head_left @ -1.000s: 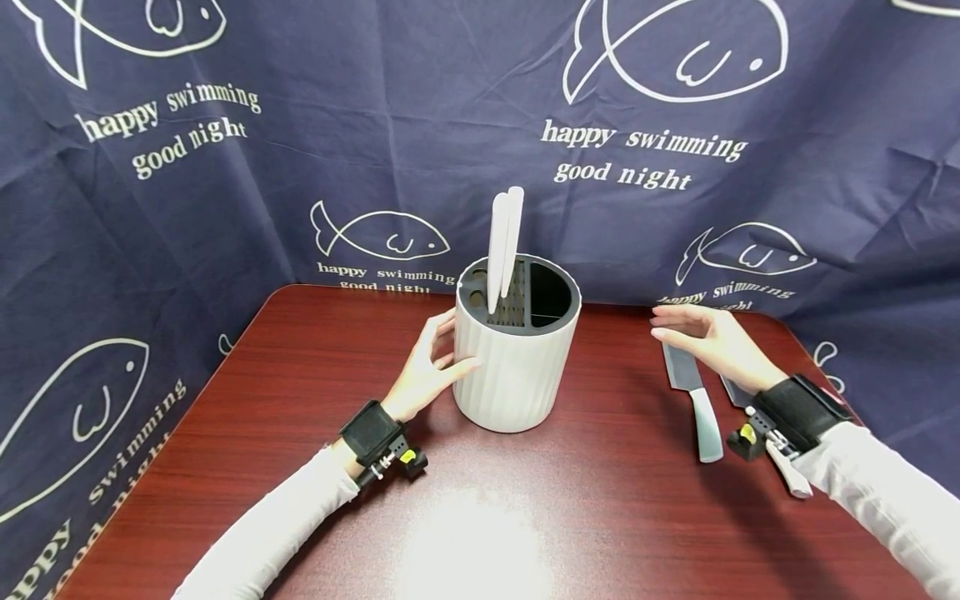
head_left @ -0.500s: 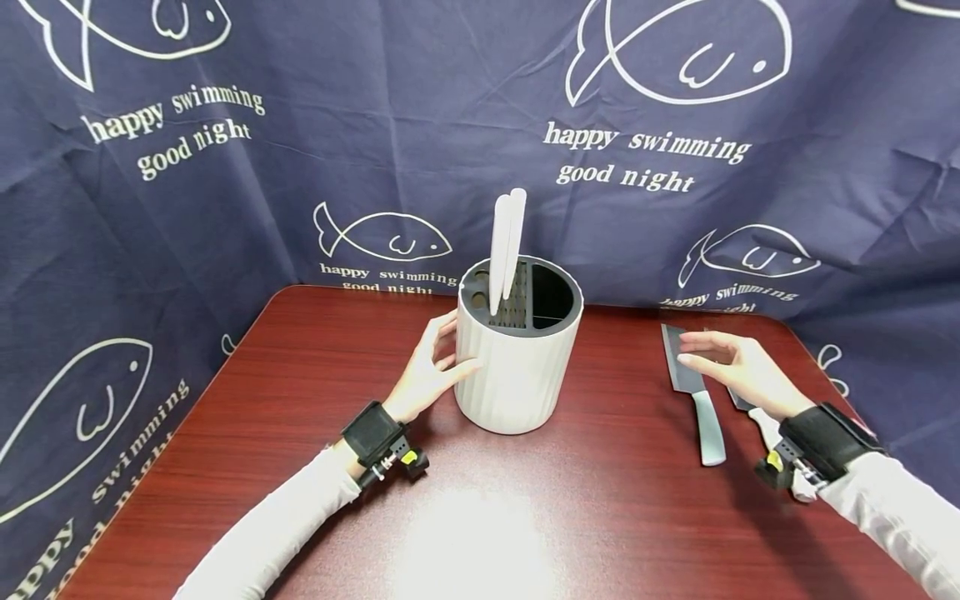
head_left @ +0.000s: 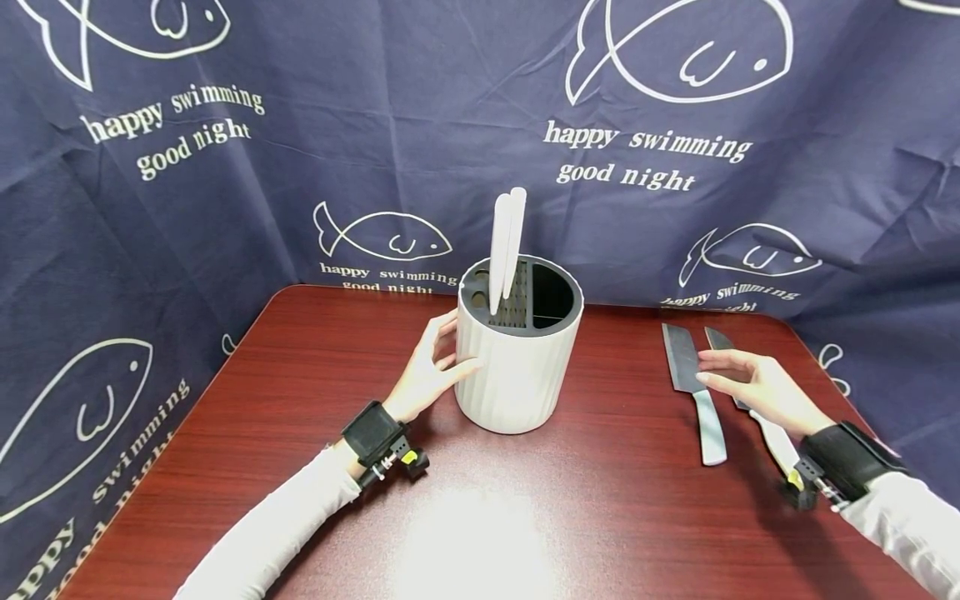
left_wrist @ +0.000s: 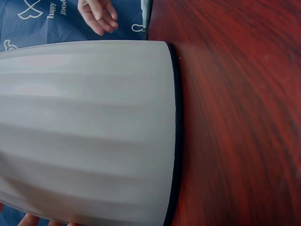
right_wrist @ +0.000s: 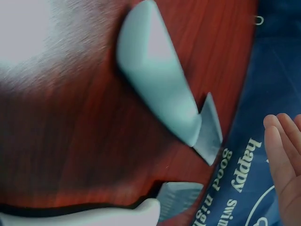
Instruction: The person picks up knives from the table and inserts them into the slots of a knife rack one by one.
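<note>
Position of hands, as found: my left hand point(head_left: 420, 375) rests against the left side of the white fluted holder point(head_left: 513, 383), thumb lying straight along its wall, fingers reaching toward the far side. The holder stands upright on the table point(head_left: 600, 508), two white handles point(head_left: 504, 250) rising from its slotted lid. My right hand point(head_left: 761, 390) is well apart from the left, fingers relaxed and gripping nothing.

Principal relation: the cleaver point(head_left: 683, 367) and the white-handled knife point(head_left: 772, 437) lie right of the holder, long axes running away from me, handles on my side. My right hand is much the nearer to both. It passes above the white-handled knife, its fingertips appearing at the right edge of the cleaver's blade; both handles lie closer to me than those fingertips. No contact with either knife is evident
</note>
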### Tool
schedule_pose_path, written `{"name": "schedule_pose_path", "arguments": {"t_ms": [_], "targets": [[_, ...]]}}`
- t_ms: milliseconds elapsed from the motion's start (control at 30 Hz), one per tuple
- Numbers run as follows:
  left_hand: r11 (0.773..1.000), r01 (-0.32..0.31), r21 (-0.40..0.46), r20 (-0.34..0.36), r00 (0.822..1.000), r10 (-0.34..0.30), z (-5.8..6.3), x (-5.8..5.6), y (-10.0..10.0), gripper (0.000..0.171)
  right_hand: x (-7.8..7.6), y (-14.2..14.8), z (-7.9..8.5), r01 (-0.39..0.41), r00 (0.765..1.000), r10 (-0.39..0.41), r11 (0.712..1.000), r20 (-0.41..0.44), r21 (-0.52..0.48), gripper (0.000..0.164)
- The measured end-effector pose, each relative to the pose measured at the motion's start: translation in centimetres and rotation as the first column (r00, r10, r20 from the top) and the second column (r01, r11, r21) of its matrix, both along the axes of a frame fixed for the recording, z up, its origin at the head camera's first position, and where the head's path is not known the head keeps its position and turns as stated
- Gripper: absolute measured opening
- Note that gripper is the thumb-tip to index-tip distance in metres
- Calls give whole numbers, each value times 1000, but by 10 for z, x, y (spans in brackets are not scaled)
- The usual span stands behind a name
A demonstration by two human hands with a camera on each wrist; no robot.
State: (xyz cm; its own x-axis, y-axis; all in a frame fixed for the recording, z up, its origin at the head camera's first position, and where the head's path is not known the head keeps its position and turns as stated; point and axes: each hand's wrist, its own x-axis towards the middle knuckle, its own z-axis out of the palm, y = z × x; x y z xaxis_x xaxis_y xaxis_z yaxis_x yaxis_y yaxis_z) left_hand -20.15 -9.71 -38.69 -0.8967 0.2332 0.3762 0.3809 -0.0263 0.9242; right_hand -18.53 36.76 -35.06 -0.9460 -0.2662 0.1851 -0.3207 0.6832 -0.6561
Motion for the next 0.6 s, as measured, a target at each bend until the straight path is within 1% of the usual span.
{"name": "schedule_pose_path", "arguments": {"t_ms": [100, 167, 267, 367, 600], "targets": [[1000, -3, -3, 4, 1000, 3, 1, 0, 0, 73, 2, 6, -5, -22, 1000, 22, 1000, -14, -5, 38], [1000, -3, -4, 6, 1000, 3, 1, 1, 0, 73, 4, 9, -9, -38, 999, 38, 999, -4, -27, 39], [1000, 1, -1, 8, 1000, -1, 2, 1, 1, 73, 6, 13, -13, -49, 999, 49, 998, 11, -33, 41], [1000, 4, 7, 9, 1000, -4, 2, 2, 1, 74, 9, 15, -15, -51, 999, 51, 999, 16, -16, 41], [1000, 11, 28, 10, 1000, -11, 2, 2, 1, 73, 14, 22, -19, -44, 998, 46, 998, -31, 54, 39]]}}
